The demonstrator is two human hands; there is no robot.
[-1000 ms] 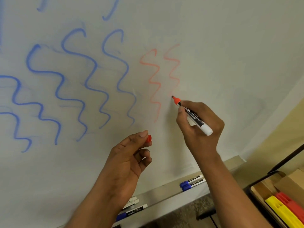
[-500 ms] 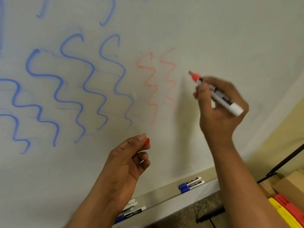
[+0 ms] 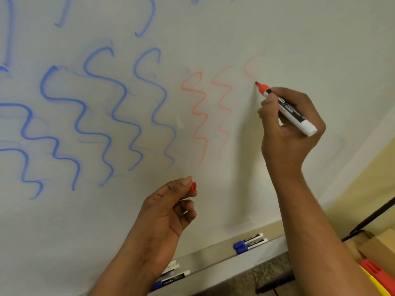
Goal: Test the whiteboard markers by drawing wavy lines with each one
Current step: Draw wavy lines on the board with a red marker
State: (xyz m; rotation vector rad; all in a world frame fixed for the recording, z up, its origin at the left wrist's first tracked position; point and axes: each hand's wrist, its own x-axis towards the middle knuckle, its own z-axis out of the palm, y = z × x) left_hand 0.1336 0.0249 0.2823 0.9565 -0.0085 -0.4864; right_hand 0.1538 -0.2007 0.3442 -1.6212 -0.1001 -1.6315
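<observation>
A pale yellow wall [image 3: 363, 189] stands at right; below it a cardboard box [image 3: 382, 244] and speckled floor [image 3: 265, 272].

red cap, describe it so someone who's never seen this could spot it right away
Start at the whiteboard and drop below its orange wavy lines. There the left hand pinches the red cap at its fingertips. It is the only loose cap in view, and red where the markers on the tray have blue caps.

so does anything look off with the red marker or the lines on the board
The red lines look weak. The newest red line, just above the red marker tip in the right hand, is barely visible, fainter than the two red lines beside it and far paler than the blue lines. The marker may be drying out.
</observation>
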